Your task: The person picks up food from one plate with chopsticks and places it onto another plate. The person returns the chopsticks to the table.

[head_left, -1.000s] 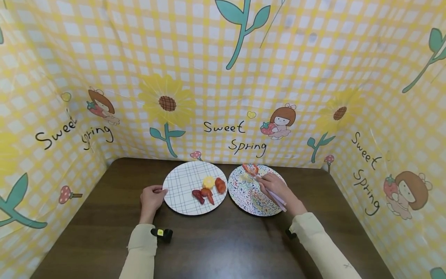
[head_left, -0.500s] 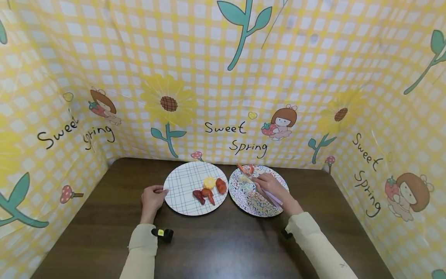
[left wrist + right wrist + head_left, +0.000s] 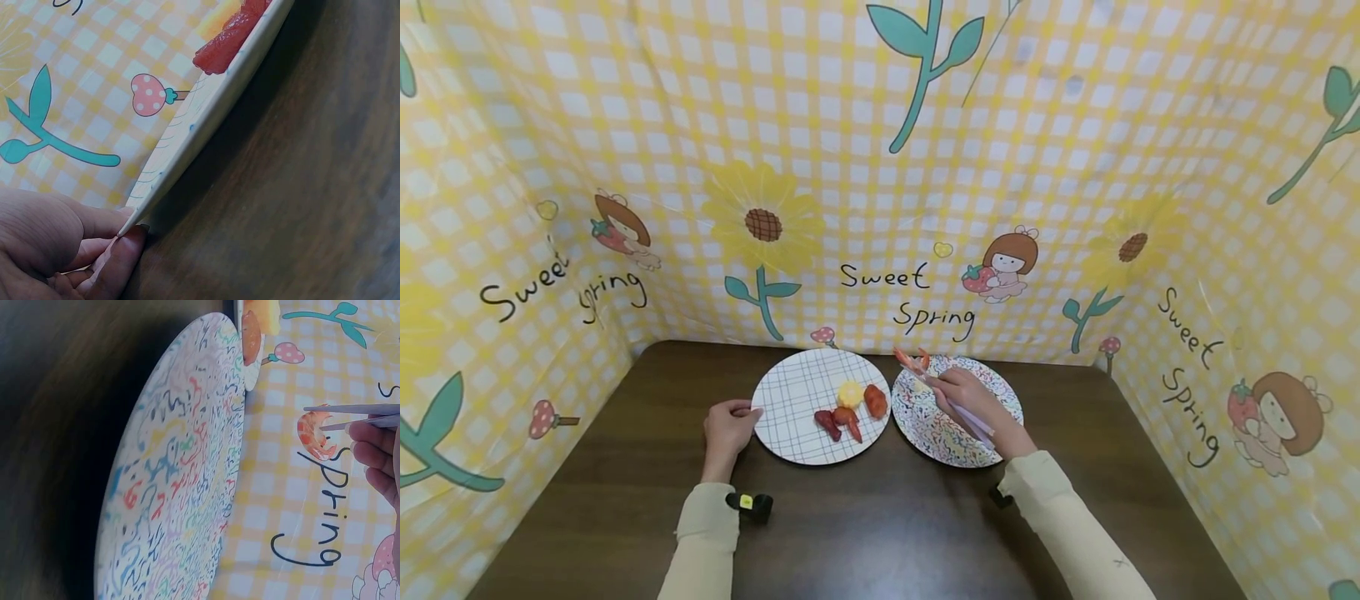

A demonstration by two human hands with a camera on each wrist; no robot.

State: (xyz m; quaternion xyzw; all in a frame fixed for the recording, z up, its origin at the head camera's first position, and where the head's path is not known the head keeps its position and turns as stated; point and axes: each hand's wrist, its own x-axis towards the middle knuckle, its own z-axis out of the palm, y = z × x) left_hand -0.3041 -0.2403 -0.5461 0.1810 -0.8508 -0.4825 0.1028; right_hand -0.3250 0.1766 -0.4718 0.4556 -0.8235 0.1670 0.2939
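My left hand [image 3: 728, 429] pinches the left rim of a white plate with a blue grid pattern [image 3: 793, 396]; in the left wrist view, thumb and finger [image 3: 119, 253] are on either side of the rim. My right hand [image 3: 973, 402] grips a pair of lavender chopsticks [image 3: 350, 409]. Between their tips they hold an orange-and-white shrimp [image 3: 309, 434], raised over the back left of a plate with multicoloured squiggles [image 3: 951, 442]. On the grid plate's right half lie a round yellow piece [image 3: 850, 394], a lumpy reddish-brown piece [image 3: 875, 402], a dark red piece [image 3: 827, 423] and an orange-red piece [image 3: 847, 419].
Both plates stand side by side near the back of a dark brown wooden table [image 3: 865, 533]. A yellow checked cloth [image 3: 880, 192] with printed flowers and figures hangs behind the table and along its sides.
My right hand has moved left with the chopsticks and shrimp, from over the squiggled plate's middle back toward the grid plate. My left hand stays at the grid plate's rim.
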